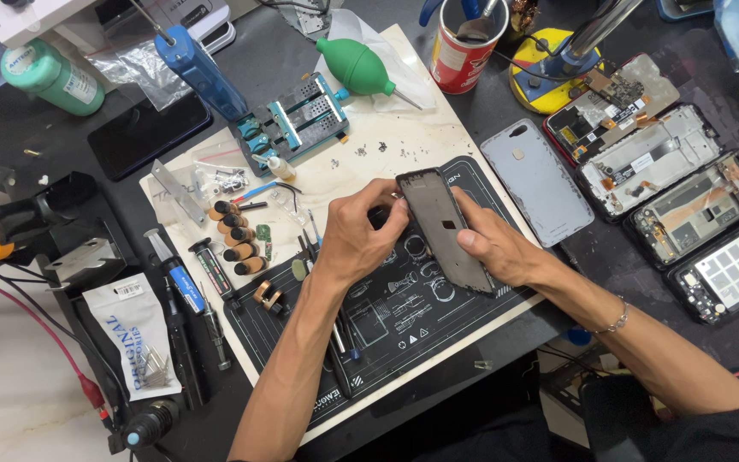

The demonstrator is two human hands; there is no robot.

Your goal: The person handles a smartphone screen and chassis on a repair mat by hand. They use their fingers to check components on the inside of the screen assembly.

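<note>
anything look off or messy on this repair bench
Tiny screws lie scattered loose on the pale board beside the blue clamp jig. Four opened phones sit at the right, insides exposed. Both hands hold the dark phone frame.

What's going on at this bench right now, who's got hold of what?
A person holds a dark phone frame over a black work mat with both bare hands. The left hand grips its upper left edge, and the right hand steadies its right side. A grey back cover lies just beside it, and several opened phones sit farther right. Small tools and a green air blower lie to the left and above.
</note>
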